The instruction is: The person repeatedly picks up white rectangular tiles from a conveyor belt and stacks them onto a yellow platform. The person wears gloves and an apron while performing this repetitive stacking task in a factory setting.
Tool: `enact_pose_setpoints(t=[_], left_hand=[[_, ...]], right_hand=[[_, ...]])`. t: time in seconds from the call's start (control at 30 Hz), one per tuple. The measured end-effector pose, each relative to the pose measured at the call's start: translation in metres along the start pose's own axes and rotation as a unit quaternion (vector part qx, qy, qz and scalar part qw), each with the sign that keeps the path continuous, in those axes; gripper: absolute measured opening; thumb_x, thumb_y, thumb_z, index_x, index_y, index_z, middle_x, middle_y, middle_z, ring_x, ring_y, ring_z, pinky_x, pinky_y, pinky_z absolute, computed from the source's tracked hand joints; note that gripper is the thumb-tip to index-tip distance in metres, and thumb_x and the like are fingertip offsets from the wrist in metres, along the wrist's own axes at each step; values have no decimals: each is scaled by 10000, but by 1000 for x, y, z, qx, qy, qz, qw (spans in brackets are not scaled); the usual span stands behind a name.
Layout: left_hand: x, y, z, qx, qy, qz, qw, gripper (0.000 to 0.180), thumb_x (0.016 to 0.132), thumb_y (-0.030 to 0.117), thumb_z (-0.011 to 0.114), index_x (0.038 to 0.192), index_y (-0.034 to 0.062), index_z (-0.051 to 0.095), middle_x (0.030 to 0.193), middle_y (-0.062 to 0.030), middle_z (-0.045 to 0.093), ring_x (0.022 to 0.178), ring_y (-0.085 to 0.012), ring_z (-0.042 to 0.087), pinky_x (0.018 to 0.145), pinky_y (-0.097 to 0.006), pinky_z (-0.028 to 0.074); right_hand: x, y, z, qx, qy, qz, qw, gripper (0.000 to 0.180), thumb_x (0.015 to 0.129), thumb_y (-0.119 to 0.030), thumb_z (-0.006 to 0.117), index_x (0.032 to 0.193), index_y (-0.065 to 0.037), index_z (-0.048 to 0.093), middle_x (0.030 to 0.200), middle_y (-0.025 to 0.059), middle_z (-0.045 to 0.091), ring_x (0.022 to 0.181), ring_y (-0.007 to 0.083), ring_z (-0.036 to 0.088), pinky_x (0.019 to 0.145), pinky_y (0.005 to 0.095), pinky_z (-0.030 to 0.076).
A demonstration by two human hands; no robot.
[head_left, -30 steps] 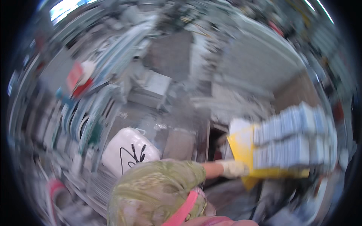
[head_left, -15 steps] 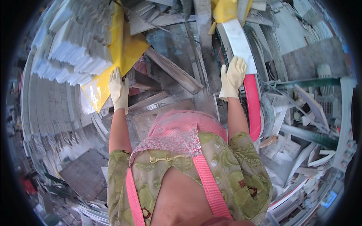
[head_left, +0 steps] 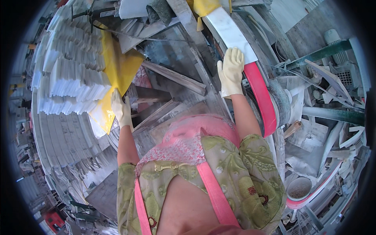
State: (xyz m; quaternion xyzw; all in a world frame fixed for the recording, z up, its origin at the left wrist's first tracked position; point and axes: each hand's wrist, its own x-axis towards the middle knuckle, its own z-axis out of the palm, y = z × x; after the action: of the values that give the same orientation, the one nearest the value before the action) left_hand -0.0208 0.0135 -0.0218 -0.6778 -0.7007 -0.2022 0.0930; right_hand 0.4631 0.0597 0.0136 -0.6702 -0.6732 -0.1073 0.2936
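Note:
Both my hands wear cream rubber gloves. My right hand (head_left: 232,71) lies against the near end of a long white marble-like slab (head_left: 229,31), fingers stretched out and partly over its edge. Beneath the slab runs a curved track with a red belt (head_left: 261,100), bare on the near side. At the slab's far end hangs yellow sheeting (head_left: 206,6). My left hand (head_left: 121,109) rests with straight fingers on the edge of a yellow plastic sheet (head_left: 123,72), beside stacked white slabs (head_left: 78,84). Neither hand grasps anything that I can see.
Wooden planks (head_left: 176,78) and a dark beam (head_left: 154,94) lie between my arms. At the right are a green metal bar (head_left: 329,113), broken boards and a plastic crate (head_left: 344,77). A round bucket (head_left: 299,188) stands lower right.
The whole view has turned a little, and the bucket at lower right now shows. My right hand stays at the slab's near end, my left on the yellow sheet.

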Motion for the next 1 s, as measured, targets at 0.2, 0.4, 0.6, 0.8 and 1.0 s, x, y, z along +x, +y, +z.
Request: enact_pose_setpoints(t=[0.2, 0.4, 0.6, 0.8, 1.0], left_hand=[[1, 1, -2, -4, -12, -9, 1000, 657, 848, 91, 716, 1449, -49, 493, 1430, -261, 559, 1357, -414, 499, 1162, -455, 385], [1, 2, -2, 5, -14, -14, 1000, 651, 852, 93, 716, 1452, -40, 501, 1430, -257, 564, 1362, -410, 500, 1166, -450, 384], [2, -1, 0, 12, -14, -10, 1000, 643, 854, 106, 718, 1445, -41, 509, 1423, -259, 570, 1356, -415, 506, 1164, -451, 386], [1, -2, 1, 6, -10, -8, 1000, 644, 858, 116, 721, 1445, -40, 507, 1422, -254, 573, 1355, -413, 507, 1161, -452, 390], [1, -4, 2, 9, -17, -14, 1000, 656, 856, 124, 730, 1448, -41, 500, 1431, -250, 567, 1360, -409, 504, 1167, -452, 384]], right_hand=[[-2, -1, -2, 2, 8, 4, 1000, 531, 747, -161, 741, 1159, 123, 567, 1147, 238, 547, 1110, 390, 510, 1029, 471, 410], [-4, -1, -7, 2, 2, 8, 1000, 517, 751, -158, 741, 1149, 120, 565, 1153, 240, 551, 1114, 387, 515, 1030, 467, 415], [-8, 0, -4, -4, -16, 26, 1000, 571, 772, -188, 761, 1225, 94, 558, 1218, 231, 554, 1182, 393, 509, 1095, 475, 391], [-13, 1, -2, -19, -4, 21, 1000, 589, 783, -195, 757, 1248, 100, 546, 1241, 234, 551, 1203, 398, 504, 1105, 482, 384], [-16, 2, -3, -12, 1, 14, 1000, 542, 768, -189, 755, 1193, 81, 553, 1190, 223, 548, 1157, 396, 511, 1065, 480, 400]])
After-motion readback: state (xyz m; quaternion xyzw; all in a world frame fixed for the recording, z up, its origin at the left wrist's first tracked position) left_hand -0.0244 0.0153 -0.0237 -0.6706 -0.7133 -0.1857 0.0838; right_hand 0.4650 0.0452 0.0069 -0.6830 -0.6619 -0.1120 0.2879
